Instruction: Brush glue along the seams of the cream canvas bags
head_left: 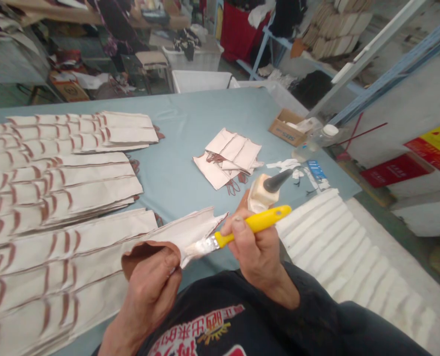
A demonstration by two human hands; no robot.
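Observation:
My right hand (255, 252) is closed round the yellow handle of a paintbrush (259, 226). The brush's whitish bristles touch or lie just over the pale edge beside my left hand. My left hand (153, 282) pinches a folded-back brown flap (140, 254) of a cream sheet piece (190, 225). Just behind my right hand is a cream bottle (261, 194) with a dark pointed nozzle; I cannot tell whether my fingers touch it. Overlapping rows of cream pieces with brown edges (105, 175) cover the left of the table.
A small pile of cream pieces (238, 148) lies mid-table (175, 118). White padded strips (338, 242) are stacked at the right. A cardboard box (285, 129), a clear jar (318, 138) and white scraps (285, 164) sit at the far right. Beyond the table stand plastic bins (201, 81).

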